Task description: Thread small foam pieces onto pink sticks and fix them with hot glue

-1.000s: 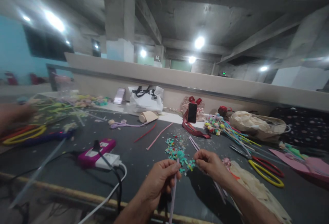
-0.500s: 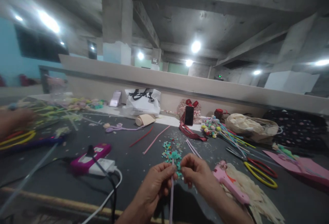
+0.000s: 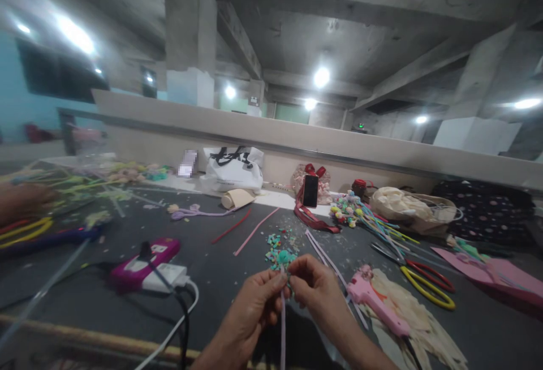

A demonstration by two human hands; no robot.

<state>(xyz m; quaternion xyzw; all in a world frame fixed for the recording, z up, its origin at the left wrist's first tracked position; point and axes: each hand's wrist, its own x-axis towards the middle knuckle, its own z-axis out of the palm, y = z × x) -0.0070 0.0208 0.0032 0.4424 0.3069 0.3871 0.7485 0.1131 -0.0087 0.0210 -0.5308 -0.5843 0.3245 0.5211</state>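
My left hand point(image 3: 261, 296) pinches a pale lilac stem point(image 3: 283, 330) that hangs down toward the bottom edge. At the stem's top sits a small teal tuft point(image 3: 283, 257), just above my fingertips. My right hand point(image 3: 311, 285) is closed, its thumb and fingers together close beside the top of the stem; what they hold, if anything, is too small to make out. Small teal and coloured bits point(image 3: 275, 240) lie scattered on the dark table behind the tuft. More lilac stems point(image 3: 324, 254) lie behind and right of my right hand.
A pink glue gun point(image 3: 377, 302) lies at right on pale gloves point(image 3: 428, 325), near red-and-yellow-handled scissors point(image 3: 427, 285). At left are a magenta power strip point(image 3: 146, 262) with cables and another person's hand point(image 3: 25, 203). A phone point(image 3: 310, 190) stands behind.
My right hand has moved left, closer to the stem's top and my left fingertips. The lilac stems beside it now show farther down the table.
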